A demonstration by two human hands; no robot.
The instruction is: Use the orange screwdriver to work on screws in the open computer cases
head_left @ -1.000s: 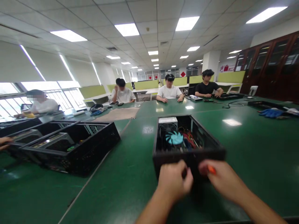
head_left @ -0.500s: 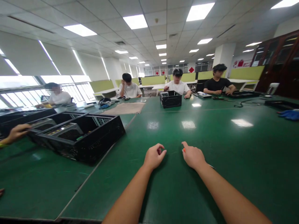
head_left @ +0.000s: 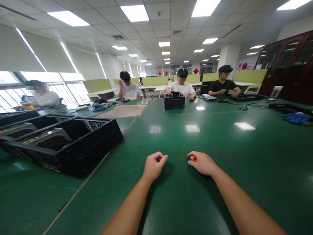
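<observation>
Rm fwd to far blk case (head_left: pixel 174 103)

Own hands: two, left hand (head_left: pixel 154 166) and right hand (head_left: pixel 202 163). Orange-and-black object (head_left: pixel 193 158) in right hand: one. White-shirted co-workers (head_left: pixel 131 91): three. Black-shirted co-worker (head_left: pixel 223 86): one. Open black case (head_left: pixel 174 103) at far side: one. Black cases (head_left: pixel 91 145) at left: at least two, exact count unclear. Beige mat (head_left: pixel 121 111): one. Red diamonds (head_left: pixel 196 70): three. Ceiling lights (head_left: pixel 135 13): over ten.
</observation>
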